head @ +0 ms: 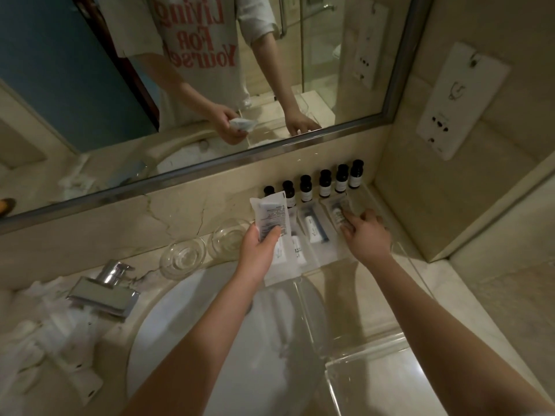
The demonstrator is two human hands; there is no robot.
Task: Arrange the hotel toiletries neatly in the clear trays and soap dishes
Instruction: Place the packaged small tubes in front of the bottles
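Observation:
My left hand [259, 247] grips a white sachet [270, 216] with printed text, held upright above the counter. My right hand [365, 232] reaches into the clear tray [399, 250] and its fingertips press on a clear-wrapped packet [336, 211] lying there. Another wrapped kit [313, 225] with a white tube and a blue handle lies beside it in the tray. Two small white tubes [295, 249] lie below the sachet. Several dark bottles with white labels [324, 183] stand in a row against the wall. Two clear glass soap dishes [183, 255] [229, 238] sit to the left.
A chrome faucet [105, 291] stands at the left of the white basin [192, 340]. Crumpled white wrappers [51, 340] lie on the counter at far left. A second clear tray [375, 352] overhangs the basin at front right. The mirror [180, 85] runs along the back wall.

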